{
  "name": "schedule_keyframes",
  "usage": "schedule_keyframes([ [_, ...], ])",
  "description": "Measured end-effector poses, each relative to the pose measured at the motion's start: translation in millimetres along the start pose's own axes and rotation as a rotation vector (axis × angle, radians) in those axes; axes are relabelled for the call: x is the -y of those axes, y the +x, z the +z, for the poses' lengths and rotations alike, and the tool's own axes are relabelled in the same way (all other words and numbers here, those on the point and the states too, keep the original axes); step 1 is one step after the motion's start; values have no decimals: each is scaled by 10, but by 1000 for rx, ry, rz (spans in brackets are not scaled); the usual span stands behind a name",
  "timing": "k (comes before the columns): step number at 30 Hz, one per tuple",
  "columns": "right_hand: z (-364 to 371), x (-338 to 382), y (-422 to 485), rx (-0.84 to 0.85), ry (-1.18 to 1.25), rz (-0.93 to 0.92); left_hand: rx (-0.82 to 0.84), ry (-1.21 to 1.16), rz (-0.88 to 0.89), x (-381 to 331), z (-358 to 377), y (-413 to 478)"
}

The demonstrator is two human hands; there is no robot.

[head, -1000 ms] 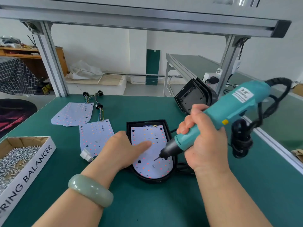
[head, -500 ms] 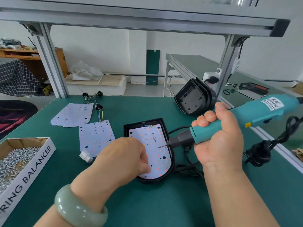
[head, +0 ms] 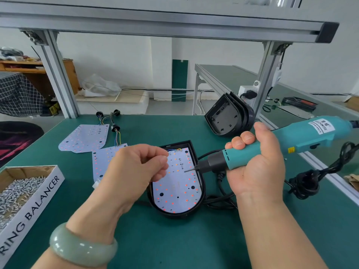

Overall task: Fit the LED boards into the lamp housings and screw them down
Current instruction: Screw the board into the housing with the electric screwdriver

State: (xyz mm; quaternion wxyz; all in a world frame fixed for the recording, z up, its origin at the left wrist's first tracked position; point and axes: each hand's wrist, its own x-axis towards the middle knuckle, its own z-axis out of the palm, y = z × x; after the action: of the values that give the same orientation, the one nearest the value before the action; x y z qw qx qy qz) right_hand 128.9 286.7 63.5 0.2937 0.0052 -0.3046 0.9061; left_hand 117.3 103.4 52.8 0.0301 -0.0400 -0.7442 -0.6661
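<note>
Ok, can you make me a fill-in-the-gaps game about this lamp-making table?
1. The right hand holds an electric ____.
2. ____ loose light boards lie on the table, left of the black case.
3. The cardboard box is full of little metal ____.
4. The green bracelet is on the ____ wrist.

Missing words: screwdriver; two; screws; left.
</note>
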Motion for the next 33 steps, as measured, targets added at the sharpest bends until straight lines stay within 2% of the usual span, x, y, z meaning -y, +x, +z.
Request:
schedule_keyframes([
  [3,10,0,-22,-8,17,-12,37,-279,-128,7,59,-40],
  [6,22,21,-31,-20,52,-13,25,-361,-170,11,81,-41],
  [11,27,42,-33,-11,84,-2,52,-338,-204,32,114,-66],
  [16,36,25,-44,3,80,8,64,-174,-123,81,142,-75],
  [20,38,28,-44,3,98,20,41,-150,-88,84,133,-74],
  [22,36,32,-42,-1,101,20,17,-173,-106,87,125,-65],
  [27,33,35,-41,-9,107,22,35,-461,-215,67,127,-61],
  [33,41,29,-55,-4,120,15,11,-387,-292,77,192,-74],
])
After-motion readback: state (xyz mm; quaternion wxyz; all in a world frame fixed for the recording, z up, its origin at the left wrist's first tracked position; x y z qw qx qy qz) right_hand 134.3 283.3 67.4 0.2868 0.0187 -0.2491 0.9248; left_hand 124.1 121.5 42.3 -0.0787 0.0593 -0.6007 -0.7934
